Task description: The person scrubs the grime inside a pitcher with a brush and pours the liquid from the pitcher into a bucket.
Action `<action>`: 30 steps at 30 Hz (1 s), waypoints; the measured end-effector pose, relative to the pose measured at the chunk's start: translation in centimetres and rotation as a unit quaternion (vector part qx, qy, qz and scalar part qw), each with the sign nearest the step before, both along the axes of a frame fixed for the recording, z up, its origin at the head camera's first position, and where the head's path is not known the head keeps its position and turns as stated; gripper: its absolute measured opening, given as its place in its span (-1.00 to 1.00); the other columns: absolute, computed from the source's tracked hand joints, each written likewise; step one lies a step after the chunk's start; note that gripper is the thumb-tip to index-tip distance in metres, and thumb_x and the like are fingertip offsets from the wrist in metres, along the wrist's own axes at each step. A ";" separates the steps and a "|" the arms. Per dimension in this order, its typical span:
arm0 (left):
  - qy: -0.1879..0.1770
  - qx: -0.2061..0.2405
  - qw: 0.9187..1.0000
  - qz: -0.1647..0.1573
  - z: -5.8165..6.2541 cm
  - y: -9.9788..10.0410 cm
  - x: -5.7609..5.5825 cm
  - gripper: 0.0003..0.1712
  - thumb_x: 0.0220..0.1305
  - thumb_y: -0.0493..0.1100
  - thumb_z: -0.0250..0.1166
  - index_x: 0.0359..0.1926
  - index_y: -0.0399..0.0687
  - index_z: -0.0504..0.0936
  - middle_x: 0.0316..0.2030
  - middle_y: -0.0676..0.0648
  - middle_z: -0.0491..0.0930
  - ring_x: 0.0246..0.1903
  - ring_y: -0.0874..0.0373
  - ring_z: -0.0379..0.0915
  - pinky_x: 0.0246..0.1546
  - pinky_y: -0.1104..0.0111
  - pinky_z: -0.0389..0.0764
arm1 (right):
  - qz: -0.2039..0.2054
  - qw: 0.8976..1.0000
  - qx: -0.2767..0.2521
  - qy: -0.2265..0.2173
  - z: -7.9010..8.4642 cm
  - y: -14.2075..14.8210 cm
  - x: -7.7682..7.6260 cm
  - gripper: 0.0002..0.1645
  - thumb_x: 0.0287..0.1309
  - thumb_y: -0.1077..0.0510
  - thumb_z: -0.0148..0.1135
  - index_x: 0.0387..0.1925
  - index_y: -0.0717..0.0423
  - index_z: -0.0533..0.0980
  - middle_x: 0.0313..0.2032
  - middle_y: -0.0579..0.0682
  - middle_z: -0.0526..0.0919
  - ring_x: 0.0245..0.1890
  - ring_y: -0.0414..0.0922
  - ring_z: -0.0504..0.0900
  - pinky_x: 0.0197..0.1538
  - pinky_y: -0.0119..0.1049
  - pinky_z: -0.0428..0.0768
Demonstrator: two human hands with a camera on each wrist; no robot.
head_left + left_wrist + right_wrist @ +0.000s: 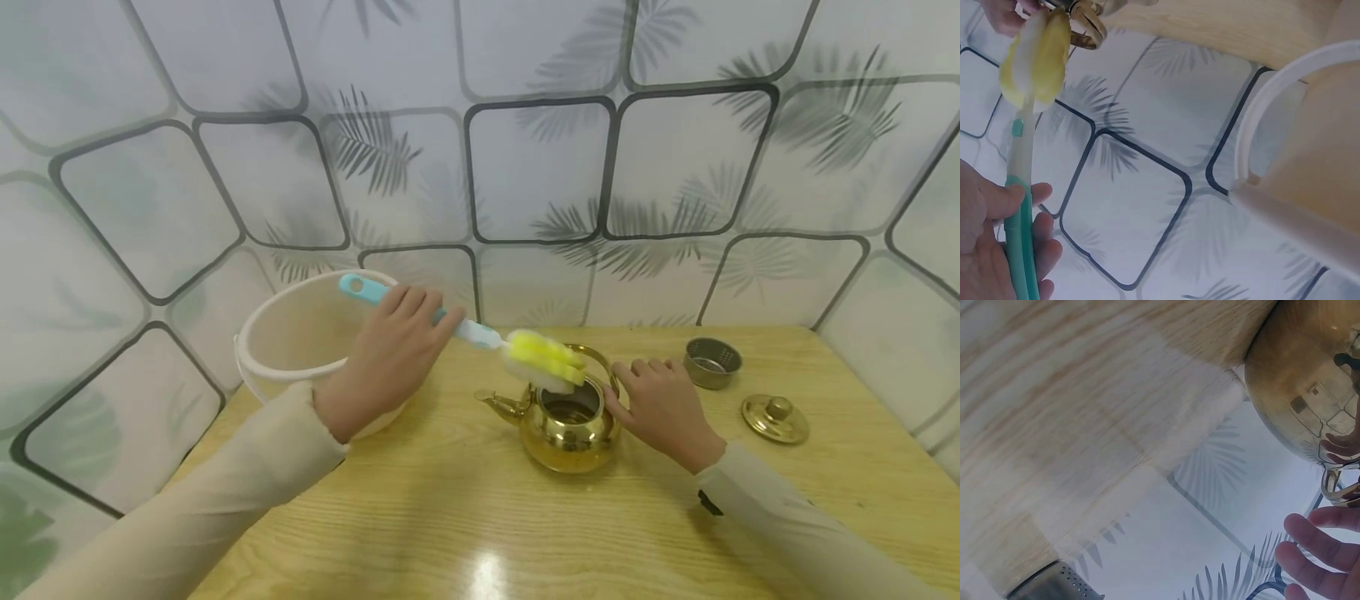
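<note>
My left hand [393, 358] grips a sponge bottle brush by its blue-and-white handle [478, 334]. The brush's yellow-and-white sponge head [542, 360] is tilted over the mouth of a shiny gold teapot [572, 450], partly hiding the far rim. The teapot stands upright and uncovered, its spout to the left and its hoop handle [592, 353] raised. At the teapot's right side, my right hand [663, 412] holds the hoop handle near its base, between thumb and fingers. The right wrist view catches the fingers [1319, 550] beside the handle's lower end.
A large white bucket [262, 358] stands at the left, behind my left forearm. To the right are a perforated metal strainer [712, 363] and the gold lid [776, 419], both on the wooden table [450, 500]. A patterned wall [536, 175] closes off the back.
</note>
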State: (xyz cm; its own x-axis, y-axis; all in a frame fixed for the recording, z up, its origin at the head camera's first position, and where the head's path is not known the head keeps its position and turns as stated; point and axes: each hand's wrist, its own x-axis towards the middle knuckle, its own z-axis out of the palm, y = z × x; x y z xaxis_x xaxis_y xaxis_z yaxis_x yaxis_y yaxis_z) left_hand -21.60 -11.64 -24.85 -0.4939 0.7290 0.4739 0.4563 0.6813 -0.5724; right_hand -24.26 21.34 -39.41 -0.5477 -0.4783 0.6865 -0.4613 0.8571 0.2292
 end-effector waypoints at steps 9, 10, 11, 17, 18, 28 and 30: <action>-0.017 -0.064 0.997 -0.024 1.1 1.7 -1.4 -0.72 0.24 -0.34 0.03 -0.05 -0.08 0.50 -0.25 -0.11 0.51 -0.22 0.01 0.34 -0.06 0.26 0.29 | -0.003 1.000 0.002 -0.004 -0.1 -0.1 -0.1 -0.42 0.27 -0.14 -0.33 -0.35 0.14 0.53 -0.66 0.05 0.51 -0.69 0.00 0.44 -0.51 -0.11 0.36; -0.017 -0.068 0.997 -0.030 1.2 1.9 -1.5 -0.73 0.24 -0.34 0.03 -0.06 -0.08 0.50 -0.25 -0.11 0.52 -0.21 0.01 0.35 -0.05 0.26 0.29 | -0.003 1.000 0.002 -0.004 -0.1 -0.1 -0.2 -0.43 0.27 -0.14 -0.31 -0.36 0.14 0.53 -0.66 0.05 0.50 -0.69 0.00 0.43 -0.52 -0.11 0.35; -0.015 -0.073 0.997 -0.035 1.3 2.0 -1.7 -0.73 0.23 -0.34 0.03 -0.08 -0.07 0.50 -0.25 -0.10 0.52 -0.19 0.01 0.35 -0.04 0.27 0.29 | -0.003 1.000 0.002 -0.004 -0.1 -0.1 -0.2 -0.44 0.26 -0.14 -0.30 -0.36 0.14 0.53 -0.66 0.05 0.50 -0.70 0.00 0.43 -0.52 -0.12 0.34; -0.004 -0.106 0.993 -0.043 1.7 2.9 -2.2 -0.75 0.23 -0.32 0.01 -0.10 -0.04 0.48 -0.25 -0.08 0.49 -0.20 0.04 0.32 -0.01 0.28 0.25 | -0.001 1.000 0.003 -0.003 -0.1 -0.1 -0.3 -0.48 0.23 -0.12 -0.26 -0.36 0.13 0.52 -0.67 0.04 0.49 -0.71 -0.02 0.42 -0.52 -0.12 0.36; -0.005 -0.112 0.993 -0.041 1.8 3.1 -2.3 -0.75 0.23 -0.31 0.01 -0.09 -0.04 0.49 -0.25 -0.07 0.49 -0.20 0.04 0.32 -0.01 0.27 0.25 | -0.001 1.000 0.003 -0.002 -0.1 -0.1 -0.3 -0.49 0.23 -0.12 -0.25 -0.36 0.13 0.52 -0.67 0.04 0.49 -0.71 -0.03 0.42 -0.52 -0.12 0.36; -0.044 -0.170 0.984 -0.030 2.1 5.5 -3.5 -0.76 0.28 -0.23 0.00 -0.07 0.01 0.51 -0.17 -0.03 0.53 -0.16 0.07 0.34 0.08 0.25 0.25 | -0.002 1.000 0.002 -0.007 0.0 0.0 -0.2 -0.66 0.06 -0.04 0.02 -0.36 0.14 0.53 -0.66 0.04 0.50 -0.71 -0.03 0.43 -0.50 -0.10 0.38; -0.049 -0.176 0.983 -0.032 2.1 6.1 -3.8 -0.76 0.29 -0.23 -0.01 -0.08 0.01 0.51 -0.18 -0.03 0.53 -0.16 0.08 0.34 0.08 0.26 0.25 | -0.002 1.000 0.001 -0.008 0.0 0.0 -0.2 -0.65 0.09 -0.05 -0.01 -0.36 0.14 0.53 -0.67 0.04 0.50 -0.71 -0.04 0.42 -0.51 -0.11 0.38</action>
